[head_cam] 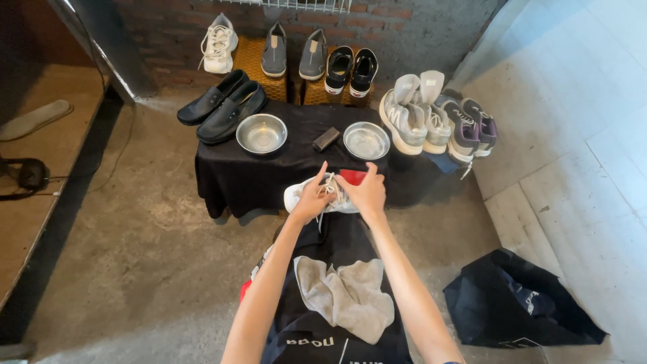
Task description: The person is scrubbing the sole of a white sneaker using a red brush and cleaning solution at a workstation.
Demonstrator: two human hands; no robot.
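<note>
While both hands work at the laces of a white lace-up sneaker with a red lining (322,192), resting at the near edge of the black-draped low table (229,175), lacing looks midway; pulling a lace through needs a fine pinch. Left hand (311,199) pinches a white lace; right hand (367,191) curls over the tongue.

Daylight floods from the right, brightening the tiled wall (579,101); the left side lies dim. Sharp focus, with wide-angle bending at edges.
</note>
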